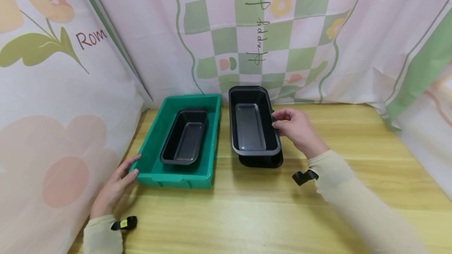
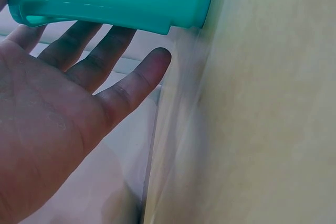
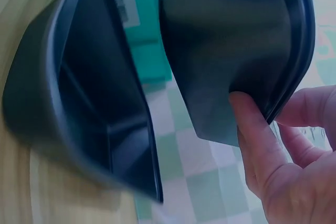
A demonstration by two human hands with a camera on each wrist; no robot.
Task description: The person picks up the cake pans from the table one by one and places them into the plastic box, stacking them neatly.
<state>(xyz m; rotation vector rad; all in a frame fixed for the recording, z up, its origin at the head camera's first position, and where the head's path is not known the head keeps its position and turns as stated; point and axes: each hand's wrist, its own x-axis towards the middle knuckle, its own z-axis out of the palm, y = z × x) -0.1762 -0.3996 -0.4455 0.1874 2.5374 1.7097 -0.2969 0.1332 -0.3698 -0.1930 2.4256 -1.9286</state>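
My right hand (image 1: pixel 294 128) pinches the right rim of a dark loaf pan (image 1: pixel 250 124). In the right wrist view, this raised pan (image 3: pixel 226 40) hangs apart from a second loaf pan (image 3: pixel 94 77), which stands on the table. From the head, the lower pan (image 1: pixel 261 162) is mostly hidden beneath the upper one. My left hand (image 1: pixel 114 187) is at the near left corner of a green tray (image 1: pixel 212 167). In the left wrist view its fairly straight fingers (image 2: pixel 118 95) reach under the tray's rim. A third dark loaf pan (image 1: pixel 183 136) lies inside the tray.
The wooden table (image 1: pixel 247 214) runs up to a patterned curtain (image 1: pixel 219 42) at the back. Another curtain (image 1: pixel 70 128) hangs close along the left side, beside my left hand. Each wrist carries a black strap (image 1: pixel 305 176).
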